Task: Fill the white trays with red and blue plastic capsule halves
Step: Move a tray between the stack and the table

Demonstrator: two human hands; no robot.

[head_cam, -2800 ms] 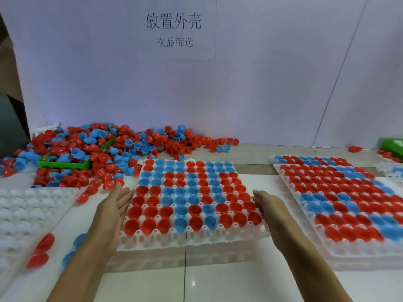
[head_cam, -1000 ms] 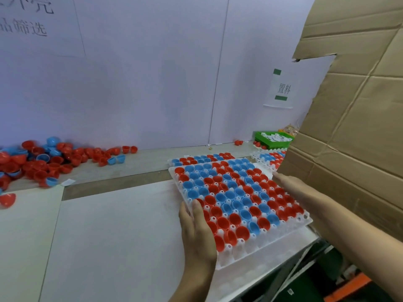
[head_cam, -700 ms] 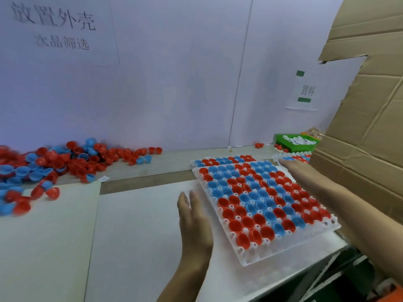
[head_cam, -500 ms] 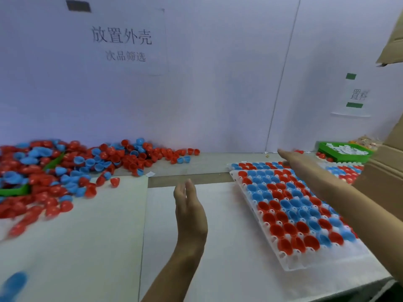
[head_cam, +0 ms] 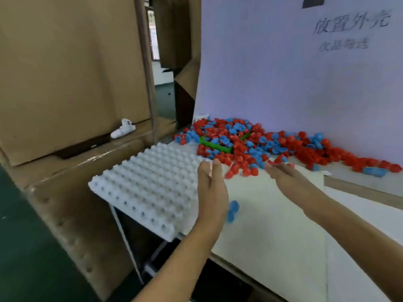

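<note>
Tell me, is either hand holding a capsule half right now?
No, the left hand and right hand are both open with straight fingers above the table, holding nothing, beside the empty white tray.

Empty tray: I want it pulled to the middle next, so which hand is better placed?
Left: its fingers already reach the tray's near edge; the right hand hovers farther off.

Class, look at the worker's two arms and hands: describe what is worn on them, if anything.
Nothing is worn: the left hand and right hand are bare, with no gloves, rings, watch or wristband visible. Both forearms are uncovered too; no sleeve shows in view.
</note>
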